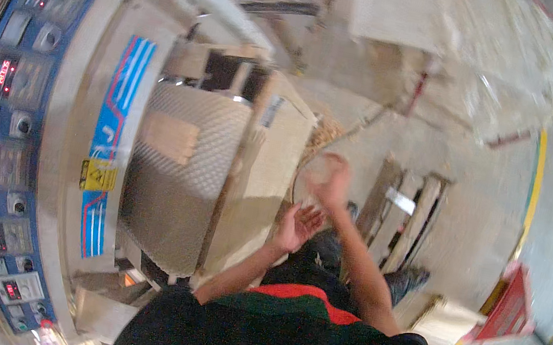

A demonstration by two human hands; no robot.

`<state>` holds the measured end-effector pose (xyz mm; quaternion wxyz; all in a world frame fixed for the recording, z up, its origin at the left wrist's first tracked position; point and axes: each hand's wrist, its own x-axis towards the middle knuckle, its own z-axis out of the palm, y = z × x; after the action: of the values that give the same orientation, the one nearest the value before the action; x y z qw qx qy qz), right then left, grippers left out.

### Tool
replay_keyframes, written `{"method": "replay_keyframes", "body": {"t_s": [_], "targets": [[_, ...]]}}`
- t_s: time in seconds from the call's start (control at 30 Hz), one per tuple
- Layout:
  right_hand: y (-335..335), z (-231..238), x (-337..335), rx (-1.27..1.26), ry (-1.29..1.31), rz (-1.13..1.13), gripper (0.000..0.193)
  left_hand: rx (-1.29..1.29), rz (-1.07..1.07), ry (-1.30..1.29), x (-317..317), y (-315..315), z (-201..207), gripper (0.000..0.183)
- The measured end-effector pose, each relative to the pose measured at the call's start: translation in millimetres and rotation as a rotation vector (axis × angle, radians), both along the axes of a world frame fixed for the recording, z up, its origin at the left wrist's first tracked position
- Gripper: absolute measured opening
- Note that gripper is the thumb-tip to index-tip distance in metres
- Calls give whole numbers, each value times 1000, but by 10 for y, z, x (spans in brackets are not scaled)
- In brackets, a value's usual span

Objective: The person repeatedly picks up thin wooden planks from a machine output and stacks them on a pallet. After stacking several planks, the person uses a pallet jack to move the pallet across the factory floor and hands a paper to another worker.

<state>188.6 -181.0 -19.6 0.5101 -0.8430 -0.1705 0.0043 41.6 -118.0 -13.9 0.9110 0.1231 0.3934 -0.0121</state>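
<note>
The machine's beige side panel (267, 164) runs just left of the person's hands, nearer to them than anything else on that machine. The left hand (299, 227) is held palm up near the panel's edge, its fingers spread wide and empty. The right hand (332, 182) is a little farther forward, badly blurred; its fingers look parted, and I see nothing in them.

Across the panel, a light wooden piece (171, 139) with an uneven right edge lies flat on the quilted belt (212, 162), well apart from both hands. Left of the belt, a yellow warning label (98, 175) sits on a blue striped strip (129, 89), and beyond that stands a blue control panel (24, 130) with glowing red displays.

Ahead of the hands, wood shavings (327, 133) litter the floor. Rightward lie a slatted wooden pallet (397, 215) and a red angular object (510, 307).
</note>
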Motion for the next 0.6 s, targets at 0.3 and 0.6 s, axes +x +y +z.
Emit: {"method": "replay_keyframes", "body": {"t_s": [0.3,0.6], "targets": [[-4913,-1184,-2058,-399,329,-1250,47,288,-1122,323,354,-1780,-277,32],[-6132,-3467,-3515,-65,965,-1539,59,653,-1821,413,-487,-3356,-1180,44]]}}
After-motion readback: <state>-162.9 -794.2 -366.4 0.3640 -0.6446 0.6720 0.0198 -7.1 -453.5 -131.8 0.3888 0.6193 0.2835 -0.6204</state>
